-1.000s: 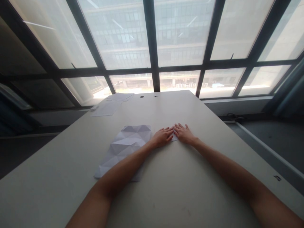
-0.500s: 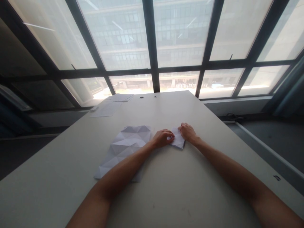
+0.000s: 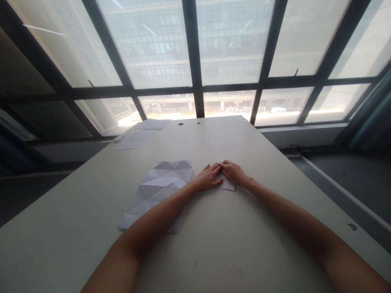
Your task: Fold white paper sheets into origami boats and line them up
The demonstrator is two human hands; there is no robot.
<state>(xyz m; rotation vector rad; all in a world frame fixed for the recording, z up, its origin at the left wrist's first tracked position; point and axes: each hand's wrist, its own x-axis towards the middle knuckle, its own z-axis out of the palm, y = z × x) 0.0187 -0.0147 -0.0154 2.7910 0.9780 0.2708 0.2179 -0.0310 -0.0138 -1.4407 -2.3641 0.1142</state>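
Observation:
A small folded paper lies on the white table, mostly covered by my two hands. Flat over its left side rests my left hand, fingers stretched out and thumb reaching toward the paper's near part. From the right, my right hand presses on the far part with its fingers together and bent, the tips meeting those of the left. To the left lies a larger creased sheet with raised triangular folds, partly hidden beneath my left forearm.
Several flat paper sheets lie at the table's far left corner. Two small dark spots, one a round hole, mark the far end of the table. Large framed windows rise beyond it. A dark mark is near the right edge.
My left hand has gone from a pinch at the paper's edge to lying flat on it. My right hand has shifted left, and the fingertips of both hands now meet over the paper.

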